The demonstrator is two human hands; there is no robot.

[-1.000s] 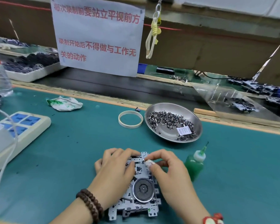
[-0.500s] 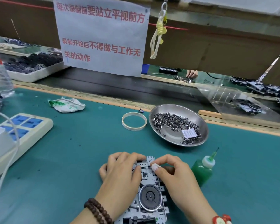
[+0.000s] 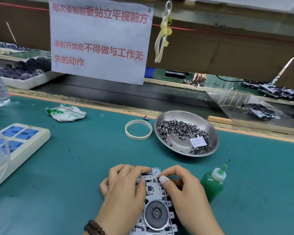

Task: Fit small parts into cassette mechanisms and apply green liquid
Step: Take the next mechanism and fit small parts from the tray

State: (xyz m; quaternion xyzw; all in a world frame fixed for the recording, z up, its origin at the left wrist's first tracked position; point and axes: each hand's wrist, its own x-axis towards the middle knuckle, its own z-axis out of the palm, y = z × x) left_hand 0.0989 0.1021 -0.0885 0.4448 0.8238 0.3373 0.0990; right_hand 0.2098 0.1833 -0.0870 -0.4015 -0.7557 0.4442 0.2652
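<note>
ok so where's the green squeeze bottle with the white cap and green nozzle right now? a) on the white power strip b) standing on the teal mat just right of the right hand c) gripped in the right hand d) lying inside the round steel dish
b: the green squeeze bottle with the white cap and green nozzle stands untouched on the teal mat, just right of the right hand, which works at the metal cassette mechanism.

The cassette mechanism (image 3: pixel 157 192) is dull stamped metal with a matt black plastic wheel (image 3: pixel 156 213). The dish (image 3: pixel 212 133) is polished steel. The bottle (image 3: pixel 211 185) is translucent plastic; the counter (image 3: pixel 75 175) has a matt teal mat.
</note>
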